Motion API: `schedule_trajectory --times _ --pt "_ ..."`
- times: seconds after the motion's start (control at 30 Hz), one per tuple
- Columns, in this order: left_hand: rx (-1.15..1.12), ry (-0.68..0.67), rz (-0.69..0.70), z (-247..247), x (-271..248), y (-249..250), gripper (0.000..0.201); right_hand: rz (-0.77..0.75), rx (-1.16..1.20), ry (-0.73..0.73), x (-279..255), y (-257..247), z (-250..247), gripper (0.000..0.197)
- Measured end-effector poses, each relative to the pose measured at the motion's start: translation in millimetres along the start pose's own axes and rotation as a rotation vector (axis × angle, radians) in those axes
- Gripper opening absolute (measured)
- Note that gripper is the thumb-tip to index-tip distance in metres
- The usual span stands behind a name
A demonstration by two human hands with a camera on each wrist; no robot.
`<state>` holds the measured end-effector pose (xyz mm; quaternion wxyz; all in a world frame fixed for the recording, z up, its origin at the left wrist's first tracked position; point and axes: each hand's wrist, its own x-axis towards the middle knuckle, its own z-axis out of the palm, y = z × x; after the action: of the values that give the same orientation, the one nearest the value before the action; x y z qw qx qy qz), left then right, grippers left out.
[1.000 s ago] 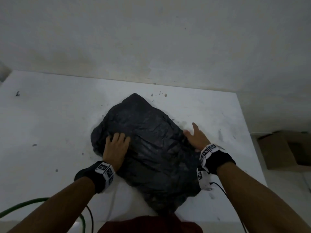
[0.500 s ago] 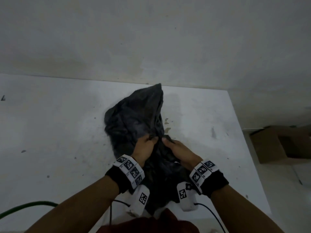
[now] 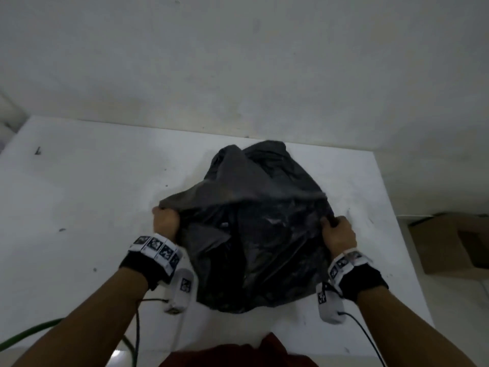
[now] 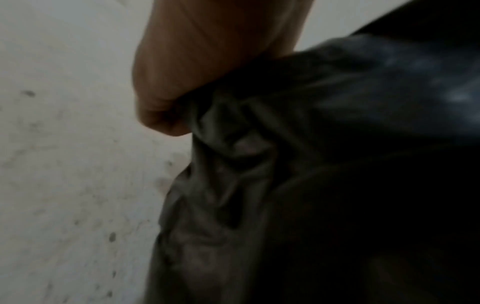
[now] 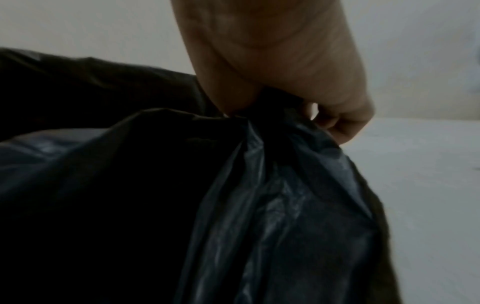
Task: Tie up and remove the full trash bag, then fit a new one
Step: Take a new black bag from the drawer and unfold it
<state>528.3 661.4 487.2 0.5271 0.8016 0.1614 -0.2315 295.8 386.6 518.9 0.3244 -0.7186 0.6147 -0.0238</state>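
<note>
A crumpled black trash bag [image 3: 262, 229] lies on a white, speckled bench [image 3: 79, 207], seen from above, near its right end and close to the person. The left hand [image 3: 166, 223] is clenched around a bunched fold at the bag's left edge, and the right hand [image 3: 337, 231] grips gathered plastic at its right edge, the film spread between them. A brown cardboard box [image 3: 447, 242] sits on the floor beyond the bench's right end.

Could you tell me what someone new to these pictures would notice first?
A crumpled black trash bag dominates the middle of the white table, stretched wide between two fists. The left hand grips its left edge and the right hand its right edge.
</note>
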Motion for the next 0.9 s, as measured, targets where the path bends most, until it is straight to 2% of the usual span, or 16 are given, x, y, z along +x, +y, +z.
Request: schedule_trajectory --times 0.07,0.1,0.13,0.2,0.23,0.27,0.3,0.37,0.47,0.53,0.57,0.63,0.7,0.77,0.83,0.9 --pt "0.111 0.104 -0.002 -9.7 -23.7 13.1 0.048 -0.034 -0.068 0.058 -7.7 -1.9 6.4 0.044" --pt "0.148 0.164 0.096 -12.0 -39.1 19.8 0.052 -0.054 -0.097 0.087 -12.5 -6.9 11.1 0.052" --pt "0.184 0.200 0.285 -14.3 -53.8 25.5 0.054 -0.091 -0.134 0.134 -16.3 -12.0 15.4 0.061" --pt "0.207 0.174 0.720 -13.1 -74.6 33.0 0.050 -0.260 -0.213 0.223 -24.6 -22.4 20.9 0.074" --pt "0.223 0.113 0.857 -10.2 -78.6 35.1 0.048 -0.369 -0.241 0.197 -26.7 -27.3 23.8 0.077" --pt "0.258 0.036 0.919 -6.3 -80.8 36.3 0.046 -0.446 -0.264 0.134 -29.0 -32.2 27.1 0.079" --pt "0.308 -0.036 0.917 -1.7 -82.0 37.2 0.044 -0.478 -0.286 0.062 -30.8 -36.8 30.1 0.081" --pt "0.473 -0.135 0.811 6.2 -81.5 36.4 0.045 -0.446 -0.331 -0.031 -30.2 -43.9 33.7 0.084" --pt "0.654 -0.218 0.693 10.2 -77.7 28.0 0.053 -0.399 -0.647 -0.026 -25.6 -47.8 30.7 0.059" --pt "0.764 -0.223 0.717 10.2 -79.9 23.7 0.055 -0.487 -0.833 0.003 -27.3 -50.9 23.8 0.045" --pt "0.812 -0.232 0.708 10.0 -80.9 22.3 0.055 -0.532 -0.835 -0.009 -28.9 -55.7 19.9 0.041" --pt "0.855 -0.288 0.625 8.5 -81.2 21.2 0.058 -0.560 -0.678 -0.117 -37.5 -71.8 9.9 0.032" --pt "0.772 -0.364 0.543 6.3 -80.2 23.5 0.059 -0.504 -0.367 -0.265 -47.2 -92.6 4.2 0.022" --pt "0.529 -0.466 0.450 2.9 -85.4 31.1 0.063 -0.389 -0.085 -0.529 -67.1 -113.2 4.4 0.016" --pt "0.225 -0.554 0.342 0.2 -92.6 39.4 0.075 -0.257 0.110 -0.859 -95.7 -131.5 13.1 0.011" --pt "0.039 -0.619 0.296 -2.6 -97.4 46.1 0.083 -0.336 0.135 -1.036 -116.5 -142.6 29.6 0.023"
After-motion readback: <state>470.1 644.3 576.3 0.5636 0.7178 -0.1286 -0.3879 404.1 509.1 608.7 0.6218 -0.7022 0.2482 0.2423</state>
